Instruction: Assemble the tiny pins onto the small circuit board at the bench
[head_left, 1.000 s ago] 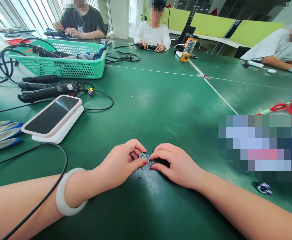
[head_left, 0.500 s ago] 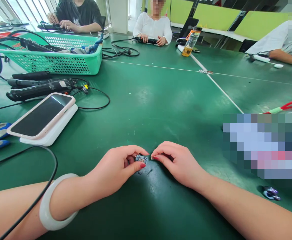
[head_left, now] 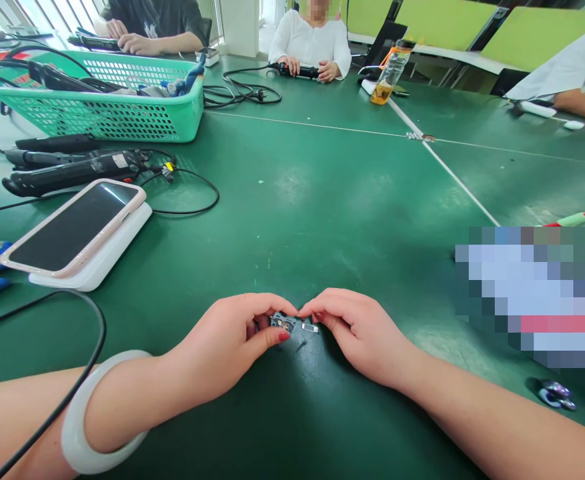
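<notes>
I pinched the board in my left hand while my right hand gripped a clip beside it, a fitting step needing fine alignment next.

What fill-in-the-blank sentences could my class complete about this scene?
1. The left hand pinches a small ____ part.
2. The left wrist wears a white ____.
3. The phone lies on a ____ stand.
4. The basket is ____.

Missing: metal; bangle; white; green
</notes>
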The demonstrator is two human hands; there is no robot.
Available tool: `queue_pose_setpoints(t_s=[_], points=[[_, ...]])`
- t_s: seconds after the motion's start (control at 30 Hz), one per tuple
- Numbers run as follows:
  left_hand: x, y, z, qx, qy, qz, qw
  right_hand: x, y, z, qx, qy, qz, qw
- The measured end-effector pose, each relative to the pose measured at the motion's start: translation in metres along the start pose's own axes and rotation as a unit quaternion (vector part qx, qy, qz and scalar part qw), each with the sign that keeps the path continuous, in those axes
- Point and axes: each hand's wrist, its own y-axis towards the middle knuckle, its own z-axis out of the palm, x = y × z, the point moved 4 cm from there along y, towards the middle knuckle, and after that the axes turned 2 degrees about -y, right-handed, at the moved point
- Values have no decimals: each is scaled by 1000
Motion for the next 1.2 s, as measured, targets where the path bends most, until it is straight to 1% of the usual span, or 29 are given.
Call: queue_pose_setpoints(t_s=[0.17,0.53,0.7,0.93,1.07,1.2], points=[[0,0,-1,-3,9,1,1000,-1,-2,1,-25,-25,31,999],[0,1,0,1,16,-2,1000,-2,0,4,-7,-73,33,997],[-7,0,-1,16,23,6,1000,6,-4,2,-36,-69,15,997],[-13,1,1,30,25,0,999,27,-10,4,-93,-36,-59,993],[-14,1,2,52,21,-3,998,30,-9,5,-107,-49,-77,990],[-14,2,2,59,17,3,998,29,-9,5,-116,-56,-90,988]])
